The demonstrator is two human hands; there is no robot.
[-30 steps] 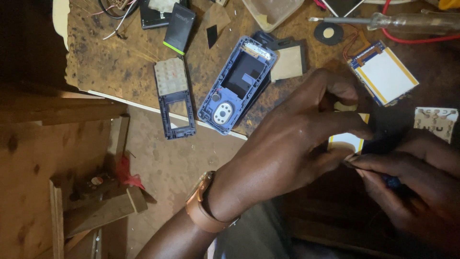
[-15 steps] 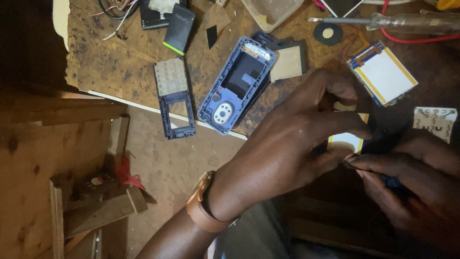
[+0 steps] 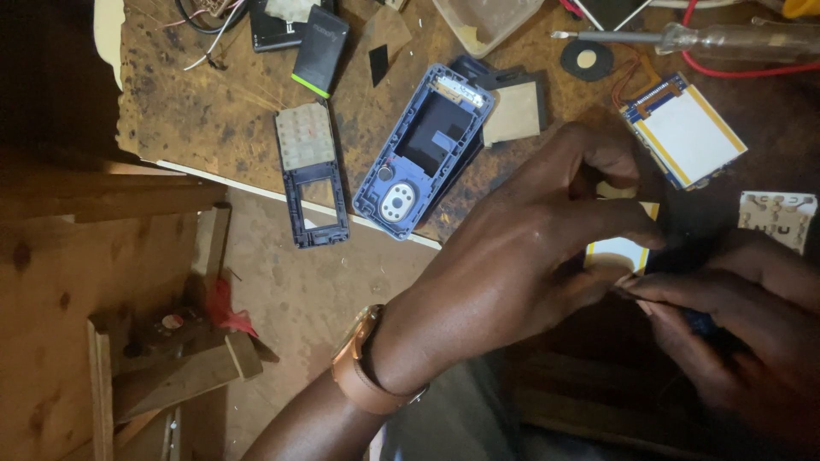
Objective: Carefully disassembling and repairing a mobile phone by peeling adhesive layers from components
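Nothing much has shifted since the earlier frame: the small yellow-edged screen part (image 3: pixel 617 253) stays pinched in the left hand (image 3: pixel 530 248) fingertips, steadied against the closed right hand (image 3: pixel 735 329), blue phone shell (image 3: pixel 424 149) lying beyond them.

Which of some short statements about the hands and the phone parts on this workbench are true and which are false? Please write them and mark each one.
1. The left hand wears a watch on its wrist. True.
2. The blue phone shell lies in the right hand. False: it lies on the workbench, touched by neither hand.
3. A screwdriver lies at the far edge of the bench. True.
4. The keypad frame stands upright. False: it lies flat, overhanging the bench edge.
5. Both hands meet at a small white and yellow part. True.
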